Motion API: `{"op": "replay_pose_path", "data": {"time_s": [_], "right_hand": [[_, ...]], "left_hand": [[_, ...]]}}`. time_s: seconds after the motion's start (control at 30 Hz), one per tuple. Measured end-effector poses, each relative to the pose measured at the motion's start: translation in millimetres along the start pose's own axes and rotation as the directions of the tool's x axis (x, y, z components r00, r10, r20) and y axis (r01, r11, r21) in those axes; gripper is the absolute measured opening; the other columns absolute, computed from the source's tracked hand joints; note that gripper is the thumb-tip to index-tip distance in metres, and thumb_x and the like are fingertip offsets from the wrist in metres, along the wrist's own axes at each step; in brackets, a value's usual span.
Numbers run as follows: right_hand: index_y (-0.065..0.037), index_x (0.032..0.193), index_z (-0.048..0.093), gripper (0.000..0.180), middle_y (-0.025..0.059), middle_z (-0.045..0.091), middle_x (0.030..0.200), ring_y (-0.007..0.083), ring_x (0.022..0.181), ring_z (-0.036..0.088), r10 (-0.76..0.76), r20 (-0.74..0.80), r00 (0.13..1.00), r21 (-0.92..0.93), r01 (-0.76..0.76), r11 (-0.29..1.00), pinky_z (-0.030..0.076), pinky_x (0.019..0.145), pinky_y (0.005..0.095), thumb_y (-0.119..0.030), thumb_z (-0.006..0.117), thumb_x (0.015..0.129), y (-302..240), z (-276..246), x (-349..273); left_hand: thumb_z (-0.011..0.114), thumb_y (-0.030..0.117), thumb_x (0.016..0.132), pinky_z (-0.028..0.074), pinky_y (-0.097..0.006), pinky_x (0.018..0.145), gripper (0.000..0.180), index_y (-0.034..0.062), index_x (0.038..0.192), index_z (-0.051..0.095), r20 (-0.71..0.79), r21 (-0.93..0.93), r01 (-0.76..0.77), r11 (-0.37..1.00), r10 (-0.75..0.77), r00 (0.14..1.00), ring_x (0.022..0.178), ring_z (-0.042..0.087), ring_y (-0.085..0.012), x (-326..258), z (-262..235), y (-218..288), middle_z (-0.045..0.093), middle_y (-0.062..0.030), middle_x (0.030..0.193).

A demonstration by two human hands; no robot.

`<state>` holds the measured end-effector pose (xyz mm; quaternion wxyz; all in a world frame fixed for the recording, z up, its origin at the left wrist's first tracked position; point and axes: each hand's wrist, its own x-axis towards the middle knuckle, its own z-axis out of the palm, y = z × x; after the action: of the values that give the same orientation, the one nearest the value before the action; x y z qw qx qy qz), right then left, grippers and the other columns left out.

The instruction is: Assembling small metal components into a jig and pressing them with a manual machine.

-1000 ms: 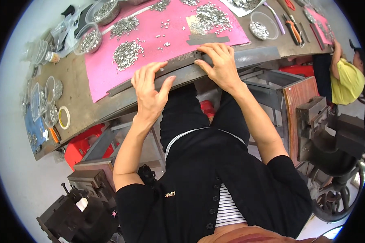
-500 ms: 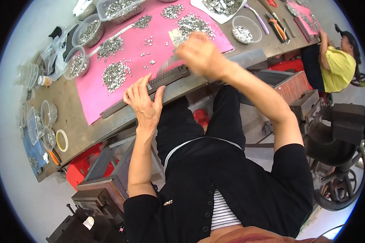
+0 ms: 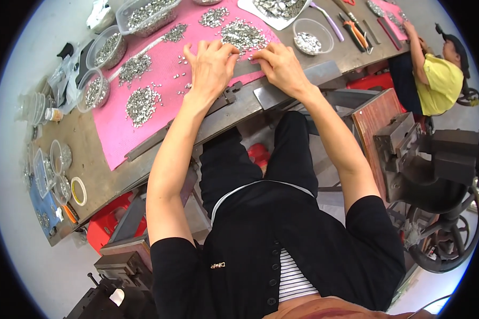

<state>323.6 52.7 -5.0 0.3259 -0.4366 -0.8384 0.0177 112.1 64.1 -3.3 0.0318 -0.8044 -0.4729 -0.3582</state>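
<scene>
On the pink mat (image 3: 116,137), metal bits (image 3: 142,106) are heaped. Beside one heap (image 3: 244,34), the left hand (image 3: 209,68) is held with fingers fanned, the right hand (image 3: 283,68) narrower; whether anything is pinched cannot be told.

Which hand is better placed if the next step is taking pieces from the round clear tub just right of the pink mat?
Probably the right hand: it is nearer the round clear tub, with nothing visible between them. The left hand is farther left, over the pink mat.
</scene>
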Motion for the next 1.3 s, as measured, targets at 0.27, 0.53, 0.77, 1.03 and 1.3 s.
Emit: {"op": "replay_pose_path", "data": {"time_s": [0.27,0.53,0.77,1.03,1.3], "right_hand": [[-0.012,0.096,0.071,0.011,0.0085,0.062,0.092,0.0296,0.093,0.062,0.116,0.012,0.993,0.145,-0.117,0.983,0.046,0.085,0.0424,-0.008,0.065,0.087,8.3,0.0,-0.1],[-0.008,0.095,0.073,0.009,0.0096,0.064,0.089,0.0295,0.086,0.062,0.141,0.025,0.990,0.175,-0.143,0.974,0.049,0.078,0.0407,-0.010,0.070,0.087,7.9,1.3,1.9],[-0.008,0.089,0.070,0.014,0.0069,0.064,0.087,0.0279,0.088,0.061,0.113,-0.101,0.988,-0.044,-0.118,0.992,0.044,0.079,0.0413,-0.020,0.075,0.085,-3.4,19.0,5.6],[-0.010,0.088,0.069,0.010,0.0065,0.062,0.091,0.0279,0.093,0.060,0.126,-0.076,0.989,-0.004,-0.126,0.992,0.042,0.082,0.0432,-0.019,0.073,0.084,3.0,17.2,-2.6],[-0.010,0.089,0.068,0.009,0.0056,0.060,0.091,0.0276,0.092,0.058,0.093,-0.134,0.987,0.004,-0.093,0.996,0.042,0.081,0.0424,-0.013,0.071,0.081,1.7,19.8,-7.2]], "left_hand": [[0.075,0.022,0.083,0.026,-0.063,0.106,0.012,0.0191,0.094,0.075,0.100,0.117,-0.112,0.987,0.100,0.990,0.104,0.057,-0.0248,12.9,10.6,-1.4,0.066,-0.0011,0.094],[0.075,0.022,0.083,0.026,-0.064,0.106,0.010,0.0180,0.092,0.074,0.084,0.141,-0.103,0.985,0.091,0.992,0.104,0.057,-0.0247,9.0,9.4,-0.4,0.066,-0.0009,0.093],[0.073,0.021,0.084,0.026,-0.064,0.106,0.007,0.0171,0.091,0.073,0.073,0.172,-0.126,0.977,0.115,0.991,0.104,0.057,-0.0247,10.7,15.7,-2.6,0.067,-0.0020,0.094],[0.072,0.020,0.085,0.028,-0.061,0.103,0.007,0.0147,0.090,0.073,0.102,-0.051,0.028,0.998,-0.023,0.995,0.103,0.058,-0.0258,8.2,4.4,-13.4,0.068,-0.0021,0.093],[0.074,0.022,0.084,0.028,-0.060,0.103,0.008,0.0158,0.090,0.076,0.127,0.049,-0.049,0.998,0.043,0.991,0.102,0.058,-0.0255,11.7,5.2,-6.9,0.068,-0.0025,0.092]]}}
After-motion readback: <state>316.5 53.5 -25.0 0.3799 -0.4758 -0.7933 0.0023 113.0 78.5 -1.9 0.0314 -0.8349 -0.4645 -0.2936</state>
